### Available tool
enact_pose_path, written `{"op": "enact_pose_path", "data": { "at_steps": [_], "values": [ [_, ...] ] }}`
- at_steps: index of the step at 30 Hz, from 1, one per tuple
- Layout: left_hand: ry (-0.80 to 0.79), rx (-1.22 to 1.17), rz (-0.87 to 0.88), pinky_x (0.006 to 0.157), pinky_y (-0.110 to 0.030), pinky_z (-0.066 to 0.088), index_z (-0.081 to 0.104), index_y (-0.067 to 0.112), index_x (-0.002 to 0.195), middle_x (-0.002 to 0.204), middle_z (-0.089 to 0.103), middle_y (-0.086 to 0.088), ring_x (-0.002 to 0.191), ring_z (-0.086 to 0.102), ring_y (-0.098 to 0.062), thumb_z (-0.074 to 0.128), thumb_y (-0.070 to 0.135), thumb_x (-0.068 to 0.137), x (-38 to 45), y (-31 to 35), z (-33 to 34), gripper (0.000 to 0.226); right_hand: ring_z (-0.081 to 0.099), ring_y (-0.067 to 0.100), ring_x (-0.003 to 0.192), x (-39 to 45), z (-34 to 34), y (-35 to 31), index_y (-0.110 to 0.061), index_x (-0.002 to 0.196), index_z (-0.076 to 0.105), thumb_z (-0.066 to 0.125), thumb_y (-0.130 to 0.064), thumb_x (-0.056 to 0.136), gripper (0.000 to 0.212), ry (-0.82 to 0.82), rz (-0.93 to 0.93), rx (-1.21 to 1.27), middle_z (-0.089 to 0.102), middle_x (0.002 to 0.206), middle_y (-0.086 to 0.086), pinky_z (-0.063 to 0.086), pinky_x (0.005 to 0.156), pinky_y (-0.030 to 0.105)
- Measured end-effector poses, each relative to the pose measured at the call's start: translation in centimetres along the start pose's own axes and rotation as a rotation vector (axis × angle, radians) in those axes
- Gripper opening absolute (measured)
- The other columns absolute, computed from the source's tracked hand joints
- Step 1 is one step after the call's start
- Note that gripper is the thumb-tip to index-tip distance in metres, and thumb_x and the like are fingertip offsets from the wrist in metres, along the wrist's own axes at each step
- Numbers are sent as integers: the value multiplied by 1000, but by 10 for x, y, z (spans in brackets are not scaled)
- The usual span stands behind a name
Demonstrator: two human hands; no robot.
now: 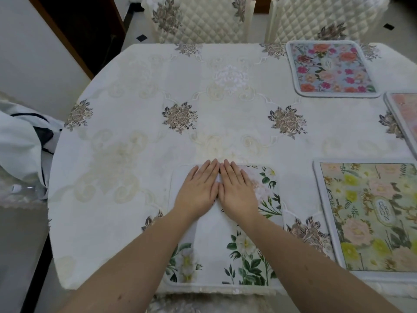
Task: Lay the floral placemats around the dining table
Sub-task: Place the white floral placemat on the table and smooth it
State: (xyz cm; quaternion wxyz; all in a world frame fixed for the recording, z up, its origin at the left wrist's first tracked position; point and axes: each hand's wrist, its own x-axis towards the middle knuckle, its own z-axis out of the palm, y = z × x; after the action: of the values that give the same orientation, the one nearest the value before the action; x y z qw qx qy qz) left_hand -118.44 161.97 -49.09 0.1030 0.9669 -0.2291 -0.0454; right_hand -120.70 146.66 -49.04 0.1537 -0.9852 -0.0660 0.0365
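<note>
A white placemat with green leaves and pale flowers point(248, 256) lies flat at the near edge of the dining table point(135, 136). My left hand point(198, 188) and my right hand point(237, 188) rest palm-down side by side on its far half, fingers together and pointing away, holding nothing. A green and yellow floral placemat point(370, 218) lies to the right at the near edge. A blue placemat with red and pink roses point(331, 68) sits at the far right. A pink placemat point(406, 114) shows partly at the right border.
The table wears a cream embroidered cloth. Two quilted cream chairs point(198, 19) point(322, 16) stand at the far side. White fabric with dark trim point(22, 136) lies on a seat to the left. A dark wooden door frame point(67, 37) runs along the left wall.
</note>
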Motion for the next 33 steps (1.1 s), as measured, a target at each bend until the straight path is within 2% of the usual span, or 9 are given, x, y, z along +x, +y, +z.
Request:
{"op": "enact_pose_path", "data": {
  "at_steps": [4, 9, 15, 18, 21, 26, 33],
  "values": [
    [-38, 27, -13, 125, -35, -1, 10, 17, 159, 167, 4, 4, 153, -1, -9, 20, 37, 106, 1, 0, 3, 57, 3, 16, 153, 0, 5, 0, -13, 158, 14, 20, -34, 104, 58, -20, 14, -35, 10, 166, 2, -1, 124, 36],
    [-51, 24, -31, 125, -34, 0, 10, 17, 159, 167, 4, 4, 153, 0, -8, 4, 40, 100, 3, 2, 2, 64, 2, 15, 153, 2, 4, -2, -13, 158, 13, 4, -39, 98, 65, -20, 35, -41, 8, 166, 2, 0, 124, 38],
    [-61, 34, -65, 124, -33, -3, 6, 21, 159, 167, 2, 5, 152, -4, -8, 0, 42, 99, 2, 4, 3, 64, 1, 14, 153, 3, 2, 1, -16, 158, 13, 21, -40, 104, 60, -32, 56, -42, 8, 166, 2, -4, 124, 37],
    [-44, 10, -131, 125, -36, 1, 8, 24, 159, 166, 4, 8, 154, 3, -11, 2, 44, 99, 1, 8, 4, 64, 2, 17, 153, -1, -1, 9, -17, 158, 13, 26, -45, 103, 64, -27, 81, -53, 7, 166, 3, -1, 124, 39],
    [-54, 10, -172, 125, -36, -1, 7, 24, 160, 166, 3, 8, 154, 2, -11, 7, 49, 99, -2, 7, 5, 66, 3, 19, 153, -8, -5, 23, -17, 159, 12, 25, -41, 104, 61, -1, 132, -69, 7, 166, 5, 0, 124, 40],
    [-58, 28, -138, 124, -35, -4, 1, 24, 160, 165, -5, 10, 153, -5, -7, 12, 60, 96, -12, -5, 5, 74, 3, 18, 153, -18, -13, 38, -15, 158, 11, 23, -38, 104, 60, -11, 135, -82, 7, 166, 4, -2, 124, 37],
    [-68, 37, -155, 122, -28, -9, -9, 23, 158, 164, -14, 8, 150, -15, -5, 9, 57, 100, -38, -29, -1, 70, 0, 15, 153, -34, -19, 61, -14, 158, 9, 15, -39, 105, 59, -15, 169, -69, 5, 166, 2, -4, 124, 33]
  ]
}}
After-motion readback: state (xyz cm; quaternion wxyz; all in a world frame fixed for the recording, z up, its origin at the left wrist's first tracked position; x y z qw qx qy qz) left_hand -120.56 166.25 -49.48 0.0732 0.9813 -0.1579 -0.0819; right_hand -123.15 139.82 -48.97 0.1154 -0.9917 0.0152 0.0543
